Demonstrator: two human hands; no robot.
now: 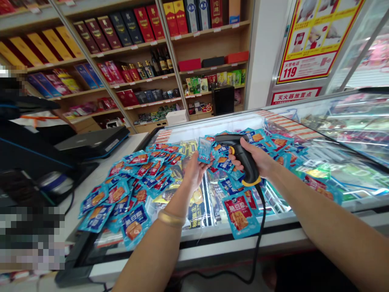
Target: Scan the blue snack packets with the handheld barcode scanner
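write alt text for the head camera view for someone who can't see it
A person's right hand points a black barcode scanner toward a blue packet held in the left hand, above a glass-topped chest freezer strewn with fish tofu packets. Shelves of boxes and bottles stand behind.

L hand [194, 170] pinching, R hand [261, 159] curled gripping, both fwd

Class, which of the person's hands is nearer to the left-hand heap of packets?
Left. The left hand, holding a small packet, is a little right of the left-hand heap; the right hand, gripping a black scanner, is farther right.
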